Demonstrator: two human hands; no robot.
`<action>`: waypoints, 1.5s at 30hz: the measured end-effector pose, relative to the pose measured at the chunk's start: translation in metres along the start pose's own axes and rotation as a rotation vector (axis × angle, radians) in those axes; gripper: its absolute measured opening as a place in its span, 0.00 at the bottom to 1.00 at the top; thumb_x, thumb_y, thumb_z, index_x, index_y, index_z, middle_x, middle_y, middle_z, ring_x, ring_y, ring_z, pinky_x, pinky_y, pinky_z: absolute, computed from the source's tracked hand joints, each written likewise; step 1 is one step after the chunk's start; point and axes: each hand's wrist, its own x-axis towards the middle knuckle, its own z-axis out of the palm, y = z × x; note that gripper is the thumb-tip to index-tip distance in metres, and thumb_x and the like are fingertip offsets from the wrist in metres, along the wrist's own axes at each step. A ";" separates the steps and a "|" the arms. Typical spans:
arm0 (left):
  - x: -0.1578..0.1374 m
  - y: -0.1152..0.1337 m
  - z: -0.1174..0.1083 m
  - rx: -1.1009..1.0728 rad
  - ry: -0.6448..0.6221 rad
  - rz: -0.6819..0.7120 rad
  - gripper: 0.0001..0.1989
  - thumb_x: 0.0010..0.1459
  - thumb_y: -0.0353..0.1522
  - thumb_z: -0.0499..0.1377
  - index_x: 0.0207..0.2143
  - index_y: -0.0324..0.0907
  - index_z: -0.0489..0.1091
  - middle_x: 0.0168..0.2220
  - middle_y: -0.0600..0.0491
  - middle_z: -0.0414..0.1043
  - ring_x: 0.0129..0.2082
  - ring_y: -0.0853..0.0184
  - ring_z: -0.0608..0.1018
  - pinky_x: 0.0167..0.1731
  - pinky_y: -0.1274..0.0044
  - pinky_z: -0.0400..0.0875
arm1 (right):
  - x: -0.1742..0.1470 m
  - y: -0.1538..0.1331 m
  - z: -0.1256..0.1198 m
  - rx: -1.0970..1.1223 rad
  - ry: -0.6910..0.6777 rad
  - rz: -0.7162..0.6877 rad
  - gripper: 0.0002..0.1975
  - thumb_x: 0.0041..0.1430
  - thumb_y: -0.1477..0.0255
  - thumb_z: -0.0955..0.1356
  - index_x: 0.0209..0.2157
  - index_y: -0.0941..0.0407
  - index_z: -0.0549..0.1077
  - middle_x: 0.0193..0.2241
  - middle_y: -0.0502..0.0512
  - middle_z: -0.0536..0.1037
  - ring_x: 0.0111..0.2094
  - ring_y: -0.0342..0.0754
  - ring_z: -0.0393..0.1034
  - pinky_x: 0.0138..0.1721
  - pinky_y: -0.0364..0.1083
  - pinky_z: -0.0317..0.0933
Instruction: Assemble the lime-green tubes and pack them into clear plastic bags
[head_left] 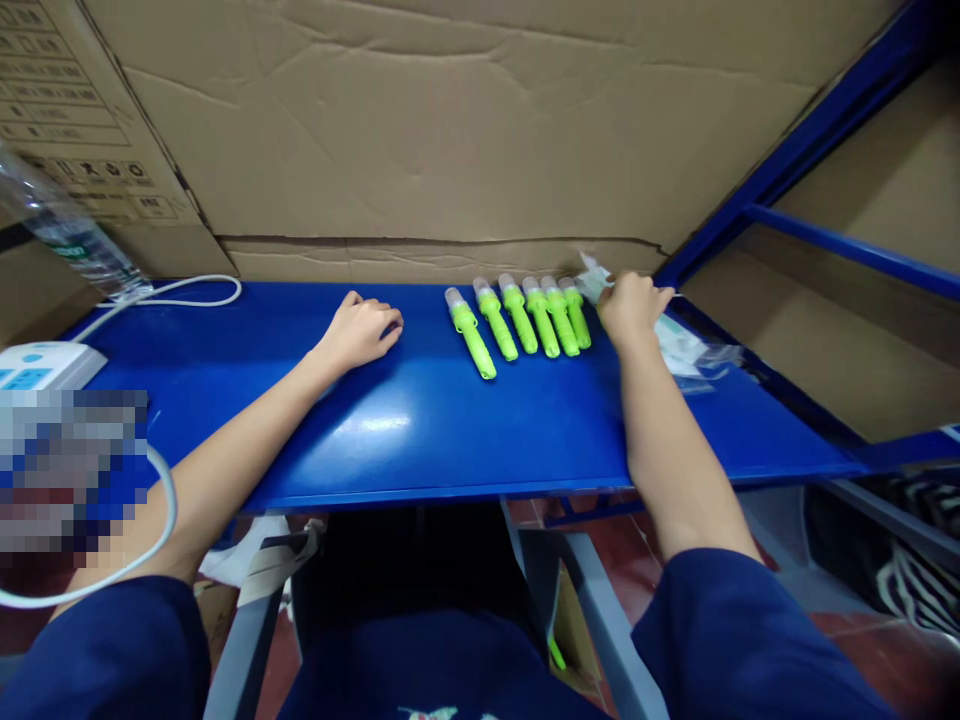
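Note:
My left hand rests on the blue tabletop, fingers loosely curled, a gap between thumb and forefinger and nothing held. To its right lie several lime-green pen-shaped tubes with clear caps, side by side in a slanting row, caps toward the back. Beyond the right end of this row, my right hand is closed on a crumpled clear plastic bag, part of which sticks out to the left of the fingers. Under and beside that wrist are more clear plastic bags with pale green-white contents.
A cardboard sheet stands along the back edge. At the left are a water bottle, a white device and a white cable crossing near my left forearm. A blue metal frame bounds the right side.

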 end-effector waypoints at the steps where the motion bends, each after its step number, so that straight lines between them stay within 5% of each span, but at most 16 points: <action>1: 0.000 0.000 0.000 -0.001 0.000 -0.003 0.17 0.67 0.35 0.50 0.44 0.42 0.79 0.44 0.43 0.83 0.48 0.52 0.82 0.49 0.60 0.65 | -0.002 -0.006 -0.002 0.012 0.022 -0.037 0.19 0.64 0.78 0.60 0.49 0.66 0.78 0.44 0.78 0.80 0.50 0.66 0.73 0.56 0.66 0.53; 7: -0.002 -0.006 -0.005 -0.033 0.065 -0.066 0.18 0.69 0.37 0.50 0.50 0.41 0.76 0.51 0.42 0.81 0.53 0.50 0.80 0.53 0.59 0.66 | -0.049 -0.070 -0.019 0.113 0.035 -0.434 0.21 0.69 0.72 0.58 0.54 0.63 0.76 0.43 0.72 0.82 0.50 0.67 0.74 0.58 0.67 0.54; 13: -0.005 -0.002 -0.011 -0.060 0.254 -0.147 0.24 0.73 0.42 0.48 0.63 0.38 0.67 0.65 0.36 0.69 0.63 0.48 0.73 0.57 0.61 0.66 | -0.109 -0.117 -0.030 0.316 -0.153 -0.967 0.26 0.74 0.67 0.58 0.68 0.55 0.67 0.65 0.64 0.73 0.63 0.61 0.67 0.64 0.60 0.52; 28: -0.002 -0.004 0.006 -0.127 -0.127 0.126 0.32 0.68 0.50 0.55 0.66 0.41 0.64 0.65 0.39 0.71 0.62 0.48 0.75 0.59 0.60 0.60 | -0.081 -0.097 -0.020 0.253 -0.114 -0.663 0.22 0.70 0.70 0.57 0.57 0.60 0.75 0.56 0.68 0.79 0.59 0.64 0.71 0.59 0.61 0.59; 36: -0.006 -0.013 0.002 -0.075 -0.090 0.028 0.32 0.66 0.51 0.57 0.64 0.41 0.67 0.65 0.37 0.71 0.64 0.45 0.73 0.59 0.59 0.61 | -0.075 -0.093 -0.001 0.302 -0.262 -0.830 0.26 0.64 0.82 0.58 0.55 0.59 0.79 0.51 0.66 0.81 0.49 0.58 0.77 0.54 0.54 0.66; 40: -0.006 -0.006 0.004 -0.107 -0.101 0.054 0.36 0.66 0.52 0.57 0.68 0.41 0.63 0.70 0.38 0.64 0.69 0.47 0.69 0.62 0.59 0.59 | -0.078 -0.097 0.000 0.427 -0.337 -0.917 0.22 0.65 0.79 0.61 0.53 0.59 0.81 0.48 0.64 0.84 0.48 0.56 0.78 0.53 0.52 0.68; 45: -0.004 -0.003 0.009 -0.134 -0.130 0.100 0.36 0.66 0.52 0.57 0.68 0.41 0.63 0.66 0.39 0.70 0.65 0.48 0.73 0.62 0.61 0.57 | -0.081 -0.100 -0.003 0.585 -0.411 -0.933 0.21 0.66 0.75 0.60 0.49 0.59 0.82 0.45 0.62 0.84 0.46 0.54 0.78 0.52 0.53 0.69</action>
